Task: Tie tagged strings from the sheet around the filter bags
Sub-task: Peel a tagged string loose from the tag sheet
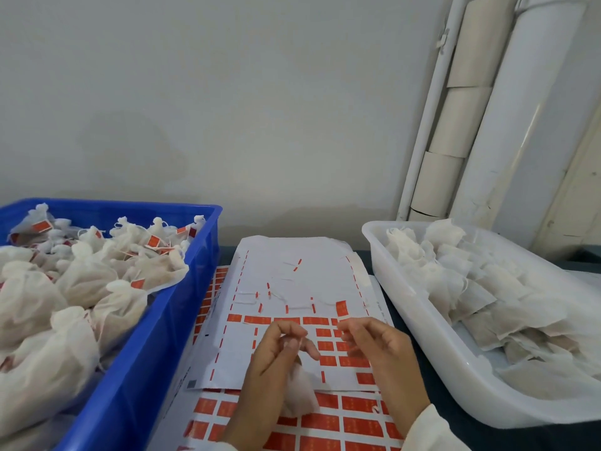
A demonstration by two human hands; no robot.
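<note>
Over the near middle of the worktop (553, 437) the person's left hand (273, 359) holds a white filter bag (300, 390) by its gathered neck, fingers curled round it, the bag's body hanging below the palm over the sheet (292, 278). The right hand (377, 348) hovers just beside it, fingers bent and drawn together in a pinching grip; whether a string runs between its fingertips is too blurred to tell. The sheet is white with rows of red tags (328, 346), many already peeled away toward its far edge, where a few loose strings lie. It lies on top of another sheet (325, 421) still full of red tags at the near edge. At the left edge of the worktop stands a blue crate (182, 307) heaped with tied bags (81, 281), red tags dangling from several. At the right edge sits a white tray (422, 323) stacked with flat, untied filter bags (481, 288). Behind, a pale wall with white pipes (527, 109) in the far right corner.
</note>
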